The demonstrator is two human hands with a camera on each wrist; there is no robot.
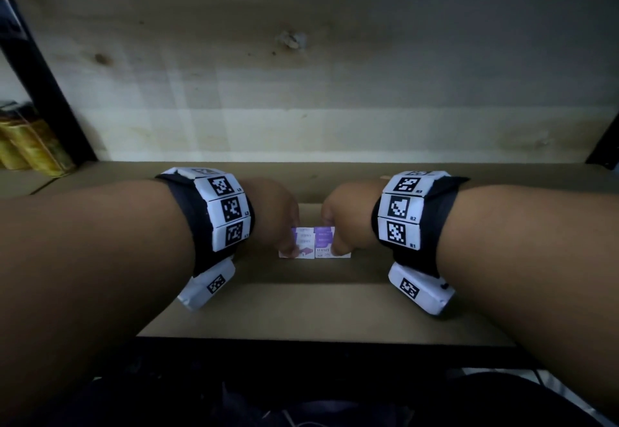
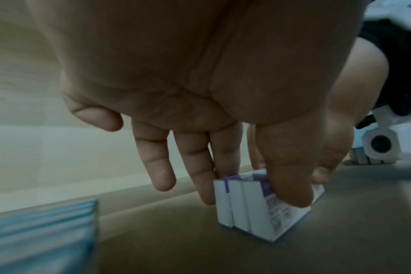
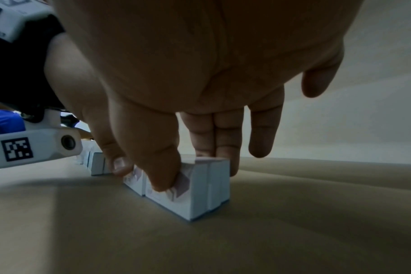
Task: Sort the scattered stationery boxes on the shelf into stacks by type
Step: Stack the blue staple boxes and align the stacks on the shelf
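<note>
Two groups of small white and purple staples boxes point(image 1: 303, 245) point(image 1: 325, 242) stand side by side on the brown cardboard-lined shelf point(image 1: 301, 306). My left hand point(image 1: 289, 237) pinches the left group point(image 2: 253, 209) from above, with its thumb point(image 2: 291, 183) on the near face and fingers point(image 2: 200, 176) behind. My right hand point(image 1: 335, 237) pinches the right group point(image 3: 200, 192) the same way, its thumb point(image 3: 162, 166) in front and fingers point(image 3: 225, 144) at the back. Both groups rest on the shelf and touch each other.
A blurred blue and white stack point(image 2: 40, 233) sits to the left of my left hand. More small pale boxes point(image 3: 96, 165) stand further left on the shelf. Yellow packs point(image 1: 30, 145) lie beyond a black shelf post point(image 1: 47, 85). A wooden back panel point(image 1: 301, 75) closes the shelf.
</note>
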